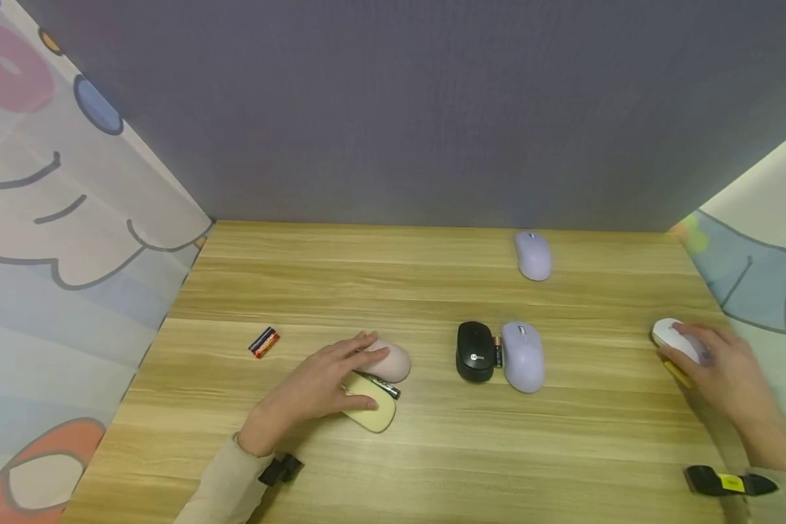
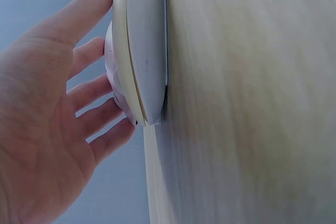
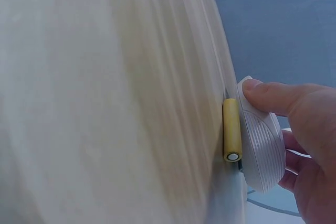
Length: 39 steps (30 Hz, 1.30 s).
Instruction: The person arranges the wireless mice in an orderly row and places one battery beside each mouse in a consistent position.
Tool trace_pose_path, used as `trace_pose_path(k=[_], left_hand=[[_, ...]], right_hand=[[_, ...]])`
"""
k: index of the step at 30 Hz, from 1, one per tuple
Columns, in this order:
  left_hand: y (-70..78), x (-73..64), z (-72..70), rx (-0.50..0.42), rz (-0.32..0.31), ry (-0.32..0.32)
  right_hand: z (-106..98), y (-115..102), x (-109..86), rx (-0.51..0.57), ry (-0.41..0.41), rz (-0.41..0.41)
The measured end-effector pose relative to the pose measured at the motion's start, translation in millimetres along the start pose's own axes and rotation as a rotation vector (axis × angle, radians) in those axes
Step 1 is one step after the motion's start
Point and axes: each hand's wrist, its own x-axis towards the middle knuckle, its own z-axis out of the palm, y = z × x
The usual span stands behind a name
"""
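Observation:
At the left-centre of the table, my left hand (image 1: 314, 378) lies over two computer mice. Its fingers touch the pink mouse (image 1: 393, 362) and its thumb rests on the pale yellow mouse (image 1: 375, 416). A battery (image 1: 386, 389) lies between these mice. At the far right, my right hand (image 1: 727, 371) grips a white mouse (image 1: 671, 333) between thumb and fingers. A yellow battery (image 3: 232, 129) lies right beside that mouse, on the table side in the right wrist view. Part of the white mouse is hidden by the hand.
A black mouse (image 1: 474, 349) and a lavender mouse (image 1: 524, 356) stand side by side, with a battery (image 1: 498, 351) between them. Another lavender mouse (image 1: 533, 256) sits near the back edge. Two batteries (image 1: 264, 342) lie at the left. A grey panel (image 1: 393, 116) bounds the back.

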Motion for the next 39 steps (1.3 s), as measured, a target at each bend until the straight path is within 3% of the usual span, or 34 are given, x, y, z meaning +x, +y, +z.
trace_pose_path(k=[17,24,33,39], left_hand=[[-1.5,-0.4,0.7,0.001,0.003,-0.001],[-1.1,0.4,0.5,-0.001,0.002,0.005],[-0.3,0.7,-1.5,-0.004,0.006,0.013],[0.5,1.2,-1.4,-0.01,0.006,0.011]], right_hand=[[-3,-20,15.5,-0.014,0.0,-0.055],[1,-27,24.5,-0.054,-0.043,-0.041],[12,-40,36.8,0.068,0.016,-0.124],[15,-51,44.6,0.065,-0.019,-0.133]])
